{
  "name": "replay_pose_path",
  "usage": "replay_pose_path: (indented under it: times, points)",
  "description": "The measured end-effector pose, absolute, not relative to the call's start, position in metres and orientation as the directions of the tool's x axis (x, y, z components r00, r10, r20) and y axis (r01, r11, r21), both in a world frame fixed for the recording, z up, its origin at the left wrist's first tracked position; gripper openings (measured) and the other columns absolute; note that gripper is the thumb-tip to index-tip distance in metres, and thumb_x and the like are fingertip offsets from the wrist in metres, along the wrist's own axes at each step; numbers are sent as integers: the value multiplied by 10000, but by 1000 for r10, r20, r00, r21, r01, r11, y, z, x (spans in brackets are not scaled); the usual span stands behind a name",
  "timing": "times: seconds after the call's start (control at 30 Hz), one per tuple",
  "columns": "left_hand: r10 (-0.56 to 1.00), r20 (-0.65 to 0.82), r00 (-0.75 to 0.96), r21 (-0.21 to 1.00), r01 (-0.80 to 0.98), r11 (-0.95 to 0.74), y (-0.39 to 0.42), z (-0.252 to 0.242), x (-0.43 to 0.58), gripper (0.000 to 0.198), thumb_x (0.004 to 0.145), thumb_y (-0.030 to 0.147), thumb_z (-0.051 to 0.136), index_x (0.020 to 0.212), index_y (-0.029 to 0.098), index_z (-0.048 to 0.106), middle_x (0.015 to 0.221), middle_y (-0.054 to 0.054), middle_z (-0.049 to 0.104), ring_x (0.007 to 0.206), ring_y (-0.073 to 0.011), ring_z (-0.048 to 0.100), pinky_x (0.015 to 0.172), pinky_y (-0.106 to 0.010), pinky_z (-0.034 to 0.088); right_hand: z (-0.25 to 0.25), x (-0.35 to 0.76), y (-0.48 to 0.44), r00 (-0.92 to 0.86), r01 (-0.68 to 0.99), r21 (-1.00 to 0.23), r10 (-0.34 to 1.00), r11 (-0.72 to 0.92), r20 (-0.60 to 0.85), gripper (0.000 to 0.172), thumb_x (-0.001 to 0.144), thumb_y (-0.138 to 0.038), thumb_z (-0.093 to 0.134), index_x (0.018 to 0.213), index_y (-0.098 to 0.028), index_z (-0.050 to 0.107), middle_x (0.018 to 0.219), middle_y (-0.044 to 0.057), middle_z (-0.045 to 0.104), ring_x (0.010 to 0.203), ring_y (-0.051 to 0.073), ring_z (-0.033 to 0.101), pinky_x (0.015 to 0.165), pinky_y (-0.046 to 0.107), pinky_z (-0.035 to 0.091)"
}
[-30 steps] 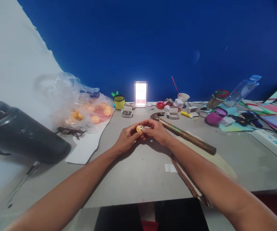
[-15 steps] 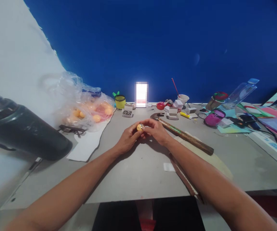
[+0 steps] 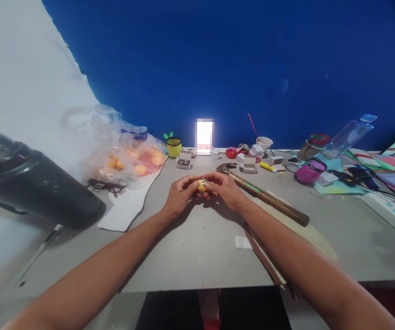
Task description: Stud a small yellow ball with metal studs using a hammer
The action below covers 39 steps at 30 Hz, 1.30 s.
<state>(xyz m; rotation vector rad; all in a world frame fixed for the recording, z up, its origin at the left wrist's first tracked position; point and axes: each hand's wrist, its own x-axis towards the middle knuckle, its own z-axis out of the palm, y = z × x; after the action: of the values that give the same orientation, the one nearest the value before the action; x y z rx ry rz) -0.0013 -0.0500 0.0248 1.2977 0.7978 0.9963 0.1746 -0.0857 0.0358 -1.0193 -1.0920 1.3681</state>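
Both my hands meet over the middle of the grey table (image 3: 197,247). My left hand (image 3: 178,195) pinches a small round yellow piece (image 3: 202,185) with a metal bit on top. My right hand (image 3: 223,188) has its fingertips closed on the same piece from the right. A hammer (image 3: 264,195) with a wooden handle lies just behind my right hand, its head toward the middle.
A clear plastic bag of orange balls (image 3: 128,156) lies at the left, glasses (image 3: 104,185) and white paper in front of it. A big black object (image 3: 29,183) fills the far left. Small boxes, a yellow cup (image 3: 173,147), a lit phone (image 3: 204,136), a purple pouch (image 3: 309,173) and coloured papers crowd the back and right.
My hands stay together on the yellow piece, with the fingers shifting slightly around it. The view has drifted a little; nothing on the table has moved.
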Motion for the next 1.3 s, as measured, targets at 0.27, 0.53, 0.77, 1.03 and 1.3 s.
replay_pose_path:
  times: [0.27, 0.53, 0.77, 1.03, 1.3]
  points:
    - [943, 14, 334, 978, -200, 56, -54, 26, 5, 443, 732, 452, 862, 1007, 113, 788, 778, -81, 770, 648, -208, 711, 654, -345, 582, 36, 173, -88, -60, -117, -993, 998, 24, 31, 377, 728, -366, 846, 1040, -197, 719, 904, 52, 752, 685, 157, 692, 592, 289, 586]
    - [933, -29, 359, 957, -260, 130, -50, 22, 4, 418, 684, 405, 905, 955, 114, 778, 792, -80, 770, 629, -185, 696, 643, -342, 586, 33, 173, -87, -35, 162, -966, 979, 203, 200, 306, 756, -304, 783, 1045, -210, 749, 968, 53, 753, 794, 194, 692, 714, 330, 588]
    - [936, -40, 350, 958, -253, 135, -51, 22, 4, 417, 684, 394, 910, 967, 116, 783, 802, -87, 774, 646, -195, 711, 667, -361, 602, 35, 175, -87, -56, 251, -939, 972, 235, 228, 276, 784, -270, 734, 1051, -216, 778, 991, 61, 758, 835, 205, 679, 752, 342, 566]
    - [938, -61, 341, 961, -236, 148, -52, 24, 4, 412, 664, 380, 919, 939, 107, 780, 761, -85, 767, 626, -193, 709, 646, -349, 603, 32, 173, -87, -46, 299, -912, 958, 282, 282, 269, 822, -259, 705, 1077, -203, 771, 994, 57, 770, 903, 207, 692, 840, 349, 552]
    - [933, -43, 358, 964, -231, 133, -52, 22, 3, 435, 669, 402, 918, 966, 110, 792, 796, -97, 776, 639, -202, 716, 665, -374, 617, 31, 172, -86, -31, 391, -872, 951, 296, 309, 268, 817, -218, 667, 1063, -185, 767, 986, 61, 772, 878, 209, 690, 838, 340, 539]
